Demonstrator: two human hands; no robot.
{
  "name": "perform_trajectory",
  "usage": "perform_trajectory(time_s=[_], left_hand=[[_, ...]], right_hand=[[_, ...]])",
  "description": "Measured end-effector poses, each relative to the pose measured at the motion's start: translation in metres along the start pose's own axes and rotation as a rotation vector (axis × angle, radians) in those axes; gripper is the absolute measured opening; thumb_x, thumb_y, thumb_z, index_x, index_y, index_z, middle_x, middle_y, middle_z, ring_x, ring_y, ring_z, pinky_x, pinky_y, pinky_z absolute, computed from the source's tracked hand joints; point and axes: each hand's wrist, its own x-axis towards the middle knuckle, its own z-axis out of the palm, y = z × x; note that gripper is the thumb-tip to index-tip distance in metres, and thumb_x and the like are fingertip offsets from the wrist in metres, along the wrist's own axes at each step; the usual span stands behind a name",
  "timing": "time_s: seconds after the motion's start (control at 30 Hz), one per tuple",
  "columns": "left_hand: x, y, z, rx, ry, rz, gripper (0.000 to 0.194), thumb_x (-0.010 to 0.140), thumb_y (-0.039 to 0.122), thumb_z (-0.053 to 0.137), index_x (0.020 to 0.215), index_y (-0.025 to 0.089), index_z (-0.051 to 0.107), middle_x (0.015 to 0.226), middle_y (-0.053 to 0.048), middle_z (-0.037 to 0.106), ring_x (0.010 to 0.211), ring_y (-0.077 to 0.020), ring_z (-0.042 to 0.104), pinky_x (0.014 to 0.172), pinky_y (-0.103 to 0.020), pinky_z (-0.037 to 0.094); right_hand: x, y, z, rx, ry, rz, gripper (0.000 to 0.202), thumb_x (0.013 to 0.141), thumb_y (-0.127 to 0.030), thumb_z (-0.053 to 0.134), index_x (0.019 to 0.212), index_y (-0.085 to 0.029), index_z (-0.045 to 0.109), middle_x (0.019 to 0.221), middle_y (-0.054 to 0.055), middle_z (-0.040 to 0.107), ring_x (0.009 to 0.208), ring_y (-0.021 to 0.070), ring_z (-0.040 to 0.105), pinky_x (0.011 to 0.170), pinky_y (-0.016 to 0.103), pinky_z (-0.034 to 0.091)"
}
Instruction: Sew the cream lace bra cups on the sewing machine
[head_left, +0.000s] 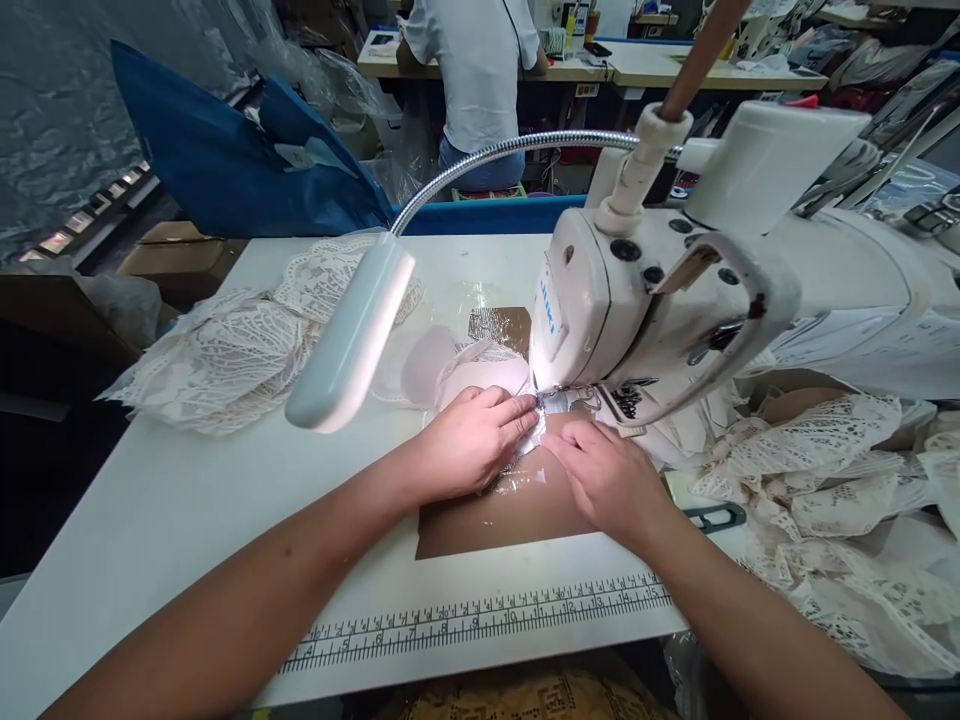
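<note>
The white lace piece with a pale rounded cup point(487, 372) lies at the centre of the frame, at the needle end of the sewing machine. Nearest, along the bottom, the smooth white table point(360, 570) carries a black printed ruler scale point(480, 622). Above it lies a glossy brown sheet point(510, 510).

The left hand point(472, 440) reaches in from lower left, palm down, its fingers close together and nearly straight, pressing on the lace. The right hand point(611, 480), from lower right, has curled fingers, the thumb and forefinger at the work's near edge; whether they pinch it is hidden.

Beyond stands the glossy off-white sewing machine point(660, 290), with openwork cream lace pieces point(840, 490) heaped at right. A smooth grey-green lamp point(351, 335) on a ribbed metal neck hangs left of centre, before flat, scalloped white lace pieces point(240, 335). Blue cloth point(247, 170) borders the table's far side; at top centre sits a person in a white shirt point(480, 75).
</note>
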Motion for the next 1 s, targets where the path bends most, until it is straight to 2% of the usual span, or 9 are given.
perform_trajectory(time_s=[0.2,0.47,0.6,0.8,0.9,1.0], left_hand=[[-0.001,-0.006,0.002,-0.012,0.016,0.048,0.039,0.091,0.017,0.044,0.129,0.014,0.055,0.137,-0.010,0.053,0.103,-0.0258,0.051,0.082,-0.038,0.041],[0.002,-0.014,0.003,0.004,0.043,-0.017,0.037,0.091,0.015,0.043,0.125,0.017,0.058,0.132,-0.010,0.057,0.102,-0.0267,0.050,0.078,-0.037,0.038],[0.003,-0.014,0.002,0.003,0.050,-0.060,0.036,0.093,0.018,0.043,0.125,0.019,0.058,0.131,-0.010,0.057,0.103,-0.0276,0.049,0.076,-0.037,0.037],[0.003,-0.011,0.000,0.045,0.068,-0.058,0.037,0.094,0.021,0.041,0.129,0.016,0.055,0.125,-0.014,0.058,0.108,-0.0293,0.049,0.081,-0.041,0.038],[-0.001,-0.005,-0.008,0.090,0.030,-0.123,0.038,0.096,0.027,0.041,0.129,0.014,0.053,0.126,-0.016,0.057,0.110,-0.0309,0.049,0.079,-0.039,0.041],[-0.008,0.005,-0.020,0.059,-0.044,-0.172,0.039,0.095,0.035,0.044,0.123,0.011,0.057,0.122,-0.017,0.057,0.102,-0.0292,0.052,0.075,-0.037,0.045]], right_hand=[[0.007,-0.003,0.001,-0.067,-0.068,0.087,0.048,0.077,-0.005,0.048,0.120,-0.021,0.064,0.084,0.005,0.065,0.071,0.0184,0.052,0.056,0.030,0.031],[0.010,-0.005,0.002,-0.084,-0.086,0.140,0.057,0.078,-0.003,0.046,0.129,-0.025,0.057,0.085,0.004,0.064,0.070,0.0175,0.055,0.051,0.028,0.029],[0.008,-0.003,0.002,-0.041,-0.078,0.143,0.054,0.080,-0.005,0.046,0.128,-0.028,0.059,0.089,0.003,0.066,0.072,0.0169,0.056,0.052,0.028,0.030],[0.004,-0.002,0.002,-0.002,-0.028,0.113,0.052,0.080,-0.003,0.044,0.125,-0.023,0.061,0.093,0.004,0.067,0.075,0.0167,0.058,0.058,0.029,0.035],[0.000,0.000,0.001,0.029,0.035,0.068,0.048,0.082,-0.004,0.043,0.122,-0.021,0.063,0.090,0.004,0.068,0.075,0.0161,0.058,0.061,0.028,0.038],[-0.003,0.003,-0.001,0.044,0.087,0.036,0.040,0.083,-0.006,0.044,0.113,-0.019,0.067,0.084,0.004,0.068,0.072,0.0156,0.058,0.061,0.028,0.038]])
